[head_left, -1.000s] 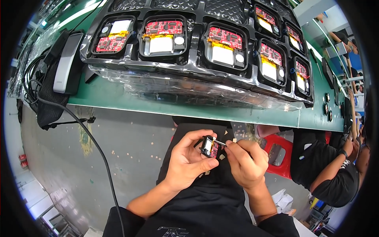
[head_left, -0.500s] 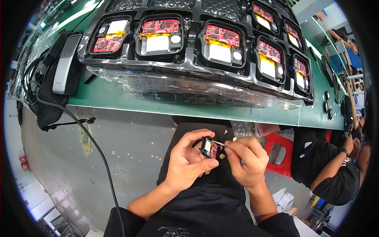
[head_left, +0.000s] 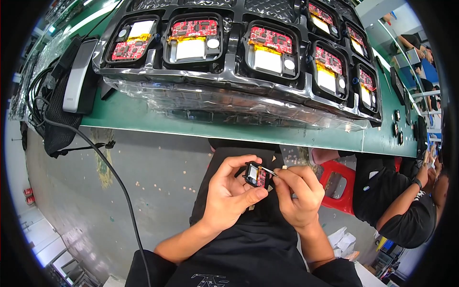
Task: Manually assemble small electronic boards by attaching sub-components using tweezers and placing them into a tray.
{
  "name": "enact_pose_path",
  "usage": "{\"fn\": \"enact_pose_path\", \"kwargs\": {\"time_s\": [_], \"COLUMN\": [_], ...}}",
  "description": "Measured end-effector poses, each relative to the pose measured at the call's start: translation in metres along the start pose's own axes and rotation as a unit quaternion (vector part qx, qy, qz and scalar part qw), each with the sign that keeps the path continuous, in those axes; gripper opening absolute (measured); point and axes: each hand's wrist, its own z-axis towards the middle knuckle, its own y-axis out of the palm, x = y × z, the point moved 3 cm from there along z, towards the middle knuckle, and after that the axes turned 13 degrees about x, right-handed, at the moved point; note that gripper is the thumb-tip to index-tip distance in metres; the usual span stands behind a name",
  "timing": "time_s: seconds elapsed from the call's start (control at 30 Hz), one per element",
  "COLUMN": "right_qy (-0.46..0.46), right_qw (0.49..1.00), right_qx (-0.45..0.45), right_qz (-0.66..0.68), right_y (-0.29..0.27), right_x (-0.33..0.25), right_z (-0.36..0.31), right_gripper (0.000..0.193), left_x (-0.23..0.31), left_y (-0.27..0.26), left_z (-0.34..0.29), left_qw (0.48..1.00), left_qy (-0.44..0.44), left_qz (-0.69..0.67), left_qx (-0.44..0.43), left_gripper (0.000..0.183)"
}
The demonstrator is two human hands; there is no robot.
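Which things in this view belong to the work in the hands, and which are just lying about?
In the work:
small black circuit unit, in the left hand
thin metal tool, in the right hand
black tray with similar units, probably

Apparently lying about:
silver box
black cable
crumpled white material

- Black moulded plastic tray (head_left: 233, 50): glossy, with bright highlights
- Flat green tabletop (head_left: 110, 115): smooth, faintly shiny
- Small black squarish plastic housing (head_left: 257, 176)
- Slim silver tool (head_left: 268, 171): metal (or so it gleams)
- Black drawstring pouch (head_left: 60, 136): matt mesh cloth
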Motion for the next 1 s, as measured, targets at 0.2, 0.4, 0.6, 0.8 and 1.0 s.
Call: {"fn": "enact_pose_path", "kwargs": {"time_s": [0.2,0.4,0.6,0.8,1.0], "right_qy": [0.0,-0.004,-0.012,-0.011,-0.04], "right_qw": [1.0,1.0,1.0,1.0,0.998], "right_qx": [0.002,-0.003,0.004,0.003,-0.014], "right_qz": [-0.009,-0.022,-0.029,-0.027,-0.043], "right_y": [0.0005,0.0001,-0.0004,0.0001,0.0008], "right_x": [-0.0006,-0.0012,-0.002,-0.0023,-0.0012], "right_z": [0.0,-0.0015,-0.0023,-0.002,-0.0019], "right_gripper": [0.025,0.025,0.025,0.026,0.027], "left_x": [-0.002,-0.0012,-0.0009,-0.0012,0.0007], "left_y": [0.0017,0.0028,0.0044,0.0039,0.0015], "left_z": [0.0011,-0.0002,-0.0016,-0.0011,-0.0008], "left_qw": [1.0,1.0,0.999,1.0,0.999], "left_qy": [0.014,0.018,0.032,0.027,0.033], "left_qz": [-0.012,-0.014,-0.005,-0.002,0.007], "left_qx": [-0.002,-0.004,0.001,0.007,0.005], "left_gripper": [0.06,0.059,0.058,0.058,0.056]}}
